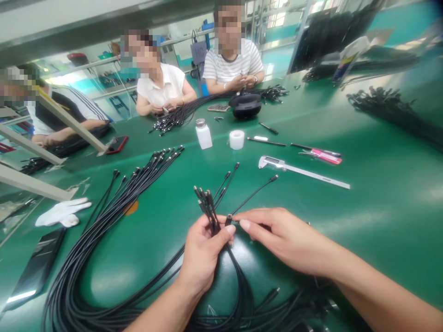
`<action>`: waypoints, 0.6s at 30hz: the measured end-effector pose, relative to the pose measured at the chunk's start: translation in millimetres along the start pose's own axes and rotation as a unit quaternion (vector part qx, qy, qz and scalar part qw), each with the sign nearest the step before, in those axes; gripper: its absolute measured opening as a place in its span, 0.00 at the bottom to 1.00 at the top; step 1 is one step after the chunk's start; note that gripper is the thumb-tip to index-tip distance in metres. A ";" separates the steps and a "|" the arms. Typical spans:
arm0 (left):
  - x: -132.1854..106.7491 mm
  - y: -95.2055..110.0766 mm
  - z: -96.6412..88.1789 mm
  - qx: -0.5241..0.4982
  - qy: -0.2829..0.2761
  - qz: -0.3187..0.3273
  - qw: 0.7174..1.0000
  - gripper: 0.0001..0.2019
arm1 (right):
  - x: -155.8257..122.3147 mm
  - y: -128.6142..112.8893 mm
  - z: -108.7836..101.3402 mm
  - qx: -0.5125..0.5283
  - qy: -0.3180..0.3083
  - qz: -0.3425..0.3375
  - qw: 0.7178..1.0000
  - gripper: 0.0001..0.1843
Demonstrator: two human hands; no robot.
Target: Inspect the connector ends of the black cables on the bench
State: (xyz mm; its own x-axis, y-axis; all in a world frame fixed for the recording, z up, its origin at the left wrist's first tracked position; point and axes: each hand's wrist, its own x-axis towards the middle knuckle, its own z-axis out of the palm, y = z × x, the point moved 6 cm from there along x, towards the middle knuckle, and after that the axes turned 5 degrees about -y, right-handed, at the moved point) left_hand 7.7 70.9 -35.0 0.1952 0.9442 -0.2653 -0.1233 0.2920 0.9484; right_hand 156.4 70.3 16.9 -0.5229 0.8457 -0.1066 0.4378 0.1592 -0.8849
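My left hand (204, 251) is closed around several black cables (238, 272), their plug ends (206, 203) sticking up above the fist. Between its thumb and fingers one plug (229, 219) stands a little apart from the others. My right hand (280, 230) touches close by, thumb and forefinger pinched at a black cable beside that plug; the exact grip is partly hidden by the fingers. Past the fingertips, a single cable end (256, 193) points away to the upper right. Two more cable ends (226, 182) lie on the table beyond my left hand.
A long curved cable bundle (104, 230) lies at left, near a white glove (64, 212) and black phone (38, 263). Beyond my hands are a white bottle (203, 134), tape roll (236, 139) and digital caliper (304, 173). Co-workers sit across the green table (166, 193).
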 end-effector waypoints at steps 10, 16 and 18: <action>-1.5 -1.3 -0.6 0.000 -0.007 -0.001 1.000 0.14 | 0.5 0.8 1.4 0.002 0.009 -0.009 1.000 0.20; -0.5 -2.8 -1.7 0.006 -0.006 -0.009 1.000 0.14 | 0.6 2.9 -2.5 0.000 0.022 0.015 1.000 0.19; -0.1 -2.4 -1.6 0.005 -0.006 -0.008 1.000 0.14 | 0.9 4.8 -5.1 -0.005 0.036 0.019 0.999 0.20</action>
State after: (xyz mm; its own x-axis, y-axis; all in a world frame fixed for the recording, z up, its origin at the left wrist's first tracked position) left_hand 6.4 70.3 -37.5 0.2083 0.9375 -0.2789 -0.1108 0.3059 0.9456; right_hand 161.7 74.4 14.9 -0.4520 0.8856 -0.1074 0.4634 0.1302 -0.8765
